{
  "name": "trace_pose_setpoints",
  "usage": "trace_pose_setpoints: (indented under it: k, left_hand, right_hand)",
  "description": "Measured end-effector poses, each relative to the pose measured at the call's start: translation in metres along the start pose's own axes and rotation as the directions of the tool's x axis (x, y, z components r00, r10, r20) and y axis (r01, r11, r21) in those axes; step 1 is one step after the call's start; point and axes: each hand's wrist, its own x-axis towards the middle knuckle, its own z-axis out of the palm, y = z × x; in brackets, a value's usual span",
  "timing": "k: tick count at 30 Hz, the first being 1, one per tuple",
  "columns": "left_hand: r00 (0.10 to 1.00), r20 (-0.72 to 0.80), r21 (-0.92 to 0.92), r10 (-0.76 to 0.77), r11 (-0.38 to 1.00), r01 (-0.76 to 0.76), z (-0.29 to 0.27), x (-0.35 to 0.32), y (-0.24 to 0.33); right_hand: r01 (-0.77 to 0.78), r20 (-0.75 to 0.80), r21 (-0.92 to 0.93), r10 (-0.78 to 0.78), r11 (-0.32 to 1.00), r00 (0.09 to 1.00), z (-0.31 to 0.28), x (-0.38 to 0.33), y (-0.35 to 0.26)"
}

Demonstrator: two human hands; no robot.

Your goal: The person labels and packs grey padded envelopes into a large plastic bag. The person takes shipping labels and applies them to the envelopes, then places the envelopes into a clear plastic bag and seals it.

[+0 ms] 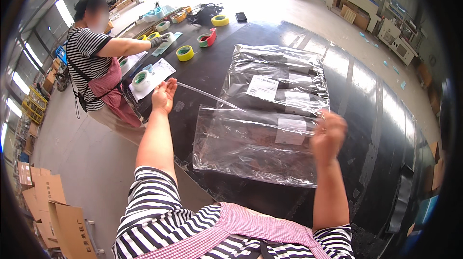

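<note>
Head view: your left hand (164,96), half-open at ten o'clock, pinches a clear adhesive strip (207,96) peeled from the plastic bag (251,148) at centre on the counter (366,129). Right hand (329,134) is blurred; grip unclear. Sealing step, likely; next needs a clean pull.

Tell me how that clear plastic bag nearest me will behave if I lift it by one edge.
The clear plastic bag lies flat, wrinkled and glossy on the black table, so it is probably floppy, light and slippery. The thin strip stretched from the left hand toward the blurred right hand suggests clinging film.
</note>
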Motion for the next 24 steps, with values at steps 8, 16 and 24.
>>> trace_pose_setpoints:
  k: [8,16,24]
  left_hand:
    - [0.976,-0.209,-0.080,0.059,0.994,-0.077,-0.023,0.043,-0.013]
    - [0.920,-0.292,0.148,0.259,0.963,-0.224,-0.168,0.017,0.083]
    - [0.934,-0.285,0.347,0.214,0.932,-0.107,-0.213,-0.048,0.117]
  right_hand:
    - [0.163,0.572,0.309,-0.320,0.937,0.755,0.132,-0.030,-0.125]
    - [0.180,0.648,0.183,-0.256,0.967,0.718,0.135,0.000,-0.156]
    - [0.257,0.725,0.182,-0.306,0.949,0.618,0.170,0.027,-0.175]
